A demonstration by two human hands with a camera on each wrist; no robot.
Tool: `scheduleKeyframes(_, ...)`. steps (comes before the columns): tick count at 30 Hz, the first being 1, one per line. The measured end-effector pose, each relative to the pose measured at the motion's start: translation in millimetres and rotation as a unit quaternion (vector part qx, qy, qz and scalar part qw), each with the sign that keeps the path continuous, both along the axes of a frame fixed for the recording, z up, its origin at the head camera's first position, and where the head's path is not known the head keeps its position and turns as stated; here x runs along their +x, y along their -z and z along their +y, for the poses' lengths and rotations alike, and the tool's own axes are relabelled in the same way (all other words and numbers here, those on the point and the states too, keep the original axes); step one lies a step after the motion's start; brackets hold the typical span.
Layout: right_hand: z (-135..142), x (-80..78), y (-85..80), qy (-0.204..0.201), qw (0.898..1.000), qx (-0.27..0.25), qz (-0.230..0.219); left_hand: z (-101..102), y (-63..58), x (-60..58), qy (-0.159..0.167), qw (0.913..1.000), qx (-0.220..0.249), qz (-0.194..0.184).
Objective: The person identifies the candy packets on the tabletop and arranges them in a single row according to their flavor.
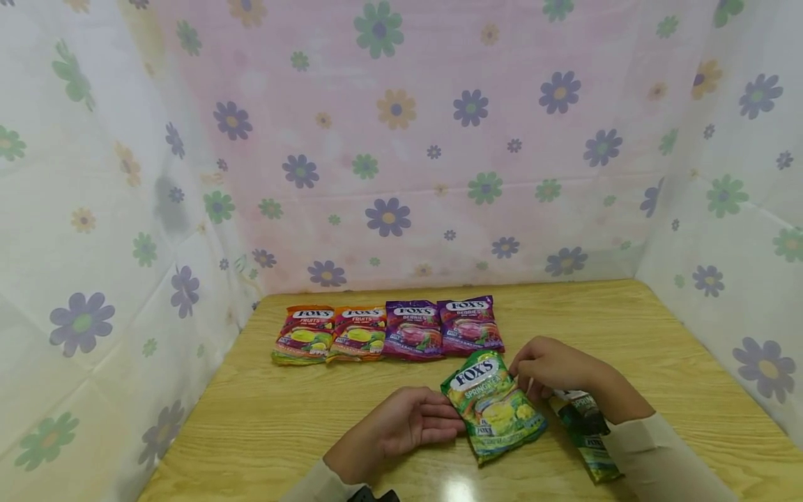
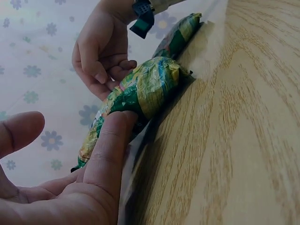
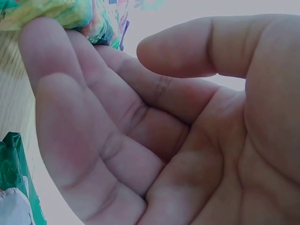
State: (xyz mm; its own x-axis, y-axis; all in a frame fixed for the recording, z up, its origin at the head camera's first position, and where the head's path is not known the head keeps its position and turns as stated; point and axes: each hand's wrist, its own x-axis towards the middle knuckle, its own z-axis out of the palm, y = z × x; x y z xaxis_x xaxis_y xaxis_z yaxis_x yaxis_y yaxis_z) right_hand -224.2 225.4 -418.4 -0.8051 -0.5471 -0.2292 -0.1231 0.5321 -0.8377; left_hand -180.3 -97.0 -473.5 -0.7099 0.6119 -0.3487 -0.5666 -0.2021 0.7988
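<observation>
A green Fox's candy bag labelled Spring Tea [image 1: 495, 411] lies at an angle on the wooden table, between the two hands. My left hand [image 1: 414, 422] reaches its lower left side, palm turned inward; in the left wrist view its straight fingers [image 2: 110, 150] are against the crinkled wrapper. Beside the bag's upper right edge is my right hand [image 1: 558, 366]. The right wrist view shows its fingers [image 3: 61, 122] loosely bent, thumb apart, fingertips close to the bag and nothing in the palm. A second green candy bag [image 1: 599, 460] lies partly hidden under the right forearm.
At the back of the table [image 1: 282, 425] stands a row of candy bags: two orange Fruits bags [image 1: 304, 338] on the left, then two purple Berries bags [image 1: 470, 331]. Flower-patterned cloth [image 1: 433, 153] hangs behind and along both sides.
</observation>
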Motion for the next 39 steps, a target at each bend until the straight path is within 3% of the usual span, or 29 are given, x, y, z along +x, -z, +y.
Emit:
scheduleKeyframes(11,3.0,-2.2,-4.4,0.009,1.000,-0.001,0.011,-1.8,-0.1,-1.4,0.007,0.9989,0.043,0.016)
scheduleKeyframes(26,10.7,0.1,-15.0,0.020,0.999,-0.045,-0.022,-4.2,-0.7,-4.0,0.021,0.9947,0.093,0.039)
scheduleKeyframes(39,18.1,-2.0,-32.0,0.040,0.999,-0.034,0.011,-1.4,-21.1,-13.6,0.033,0.9914,0.111,0.060)
